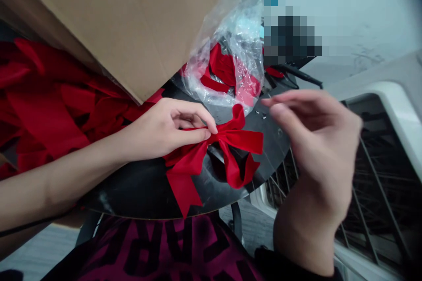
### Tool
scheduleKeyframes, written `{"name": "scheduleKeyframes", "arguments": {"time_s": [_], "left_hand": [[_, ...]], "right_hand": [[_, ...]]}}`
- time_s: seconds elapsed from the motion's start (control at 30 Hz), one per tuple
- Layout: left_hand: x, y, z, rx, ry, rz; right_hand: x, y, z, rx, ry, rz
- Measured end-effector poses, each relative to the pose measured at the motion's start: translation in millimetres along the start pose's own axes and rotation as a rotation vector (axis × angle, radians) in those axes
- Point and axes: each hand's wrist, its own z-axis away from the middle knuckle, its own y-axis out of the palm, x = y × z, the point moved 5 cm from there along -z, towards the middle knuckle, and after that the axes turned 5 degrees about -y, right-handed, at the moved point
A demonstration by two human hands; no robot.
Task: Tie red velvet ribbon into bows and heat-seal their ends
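Observation:
A red ribbon bow [242, 140] with several loops and notched tails lies over the black table [132, 189]. At its centre knot, the thumb and forefinger of my left hand [165, 127] are pinched together on the ribbon. My right hand [319, 145] is raised to the right of the bow, apart from it. Its thumb and forefinger are drawn together near the tips; whatever may be between them is too small to make out.
Many red ribbon pieces [46, 109] are heaped at the left beside a large cardboard box [132, 17]. Behind the bow sits a clear plastic bag [227, 35] with red ribbon in it. A white plastic crate [389, 101] stands at the right, below the table's curved edge.

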Motion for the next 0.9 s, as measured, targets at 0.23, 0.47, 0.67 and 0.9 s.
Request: {"name": "scheduleKeyframes", "arguments": {"time_s": [0.23,0.47,0.67,0.9], "left_hand": [[3.1,-5.8,-1.0,-0.052,-0.07,-0.034],[5.3,-5.2,-2.0,-0.061,-0.108,0.006],[6.5,-9.6,-2.9,-0.076,-0.119,0.004],[9.0,-13.2,-3.9,-0.084,-0.146,-0.025]], "right_hand": [[-88.9,-47.7,7.4,-0.197,0.393,-0.05],[-153.1,7.5,-64.4,-0.162,0.454,-0.425],[-176.9,16.8,-106.7,-0.256,0.292,-0.334],[-170.2,-32.1,-105.6,-0.495,0.107,-0.125]]}}
